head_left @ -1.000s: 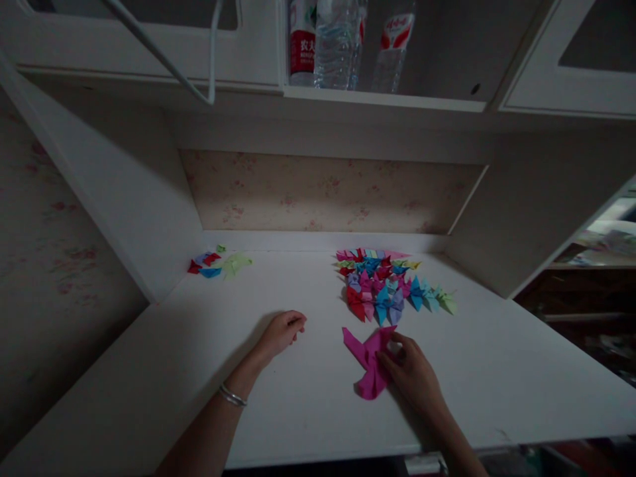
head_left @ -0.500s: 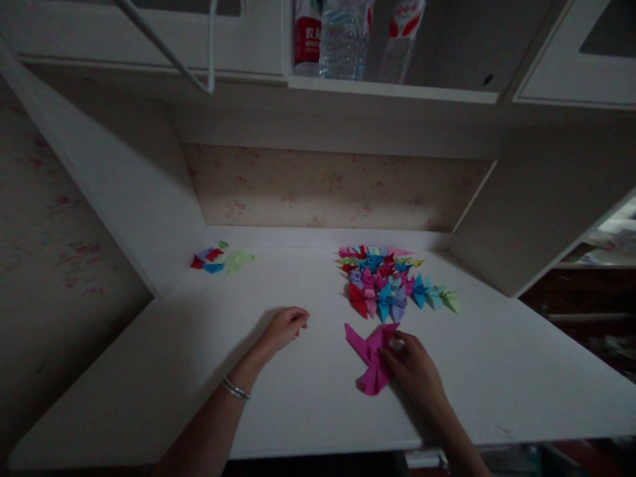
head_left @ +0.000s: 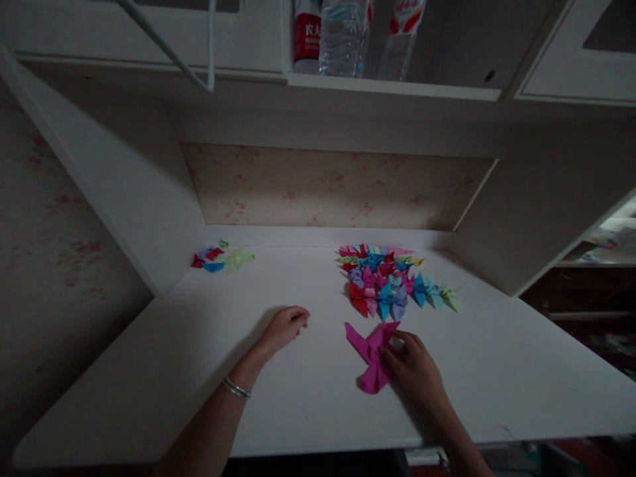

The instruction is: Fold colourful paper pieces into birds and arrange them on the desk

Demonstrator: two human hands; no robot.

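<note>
A large magenta paper crane (head_left: 373, 358) lies on the white desk with its folded parts spread. My right hand (head_left: 415, 368) has its thumb and fingers closed on the crane's right side. To the left, my left hand (head_left: 287, 326) rests on the desk with curled fingers, and nothing shows in it. Just beyond the magenta crane sit several small folded paper cranes (head_left: 383, 301) in red, pink, blue, purple and green, packed in rows.
A smaller group of folded paper pieces (head_left: 214, 267) lies at the back left, beside a pale green paper crane (head_left: 239, 260). Plastic bottles (head_left: 342, 40) stand on the shelf above. A white cable (head_left: 171, 53) hangs at the upper left. Side panels border the desk (head_left: 308, 411).
</note>
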